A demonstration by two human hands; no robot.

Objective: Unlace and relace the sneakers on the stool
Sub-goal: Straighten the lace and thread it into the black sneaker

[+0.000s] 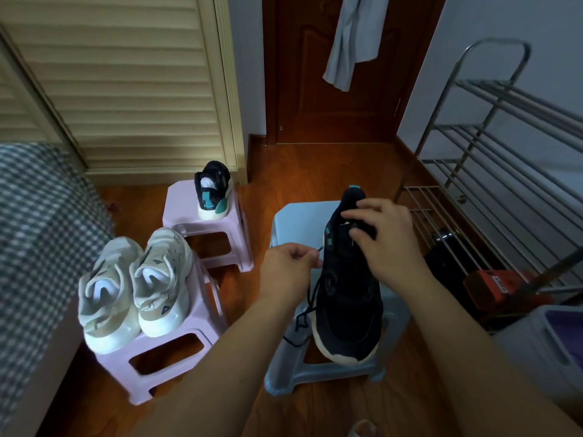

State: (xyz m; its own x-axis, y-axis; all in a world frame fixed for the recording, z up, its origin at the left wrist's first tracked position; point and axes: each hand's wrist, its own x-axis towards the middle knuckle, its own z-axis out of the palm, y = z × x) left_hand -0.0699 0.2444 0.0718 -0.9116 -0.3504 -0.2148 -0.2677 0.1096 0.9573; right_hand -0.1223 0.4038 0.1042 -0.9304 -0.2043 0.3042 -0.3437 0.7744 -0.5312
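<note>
A black sneaker (pixel 344 313) with a pale sole lies on the light blue stool (pixel 296 225), its toe toward me. My left hand (pixel 287 272) pinches the end of its black lace (pixel 310 290), drawn out to the shoe's left side. Loose lace loops trail over the stool beside the toe. My right hand (pixel 385 244) grips the shoe's tongue and collar area with curled fingers. The matching black sneaker (pixel 214 192) stands heel toward me on a far pink stool (pixel 186 216).
A pair of white sneakers (pixel 135 288) sits on a nearer pink stool (pixel 176 357) at left. A metal shoe rack (pixel 504 152) stands at right, with a red box (pixel 498 283) and a grey bin (pixel 552 348) beneath. A checkered bed cover (pixel 34 234) fills the left edge.
</note>
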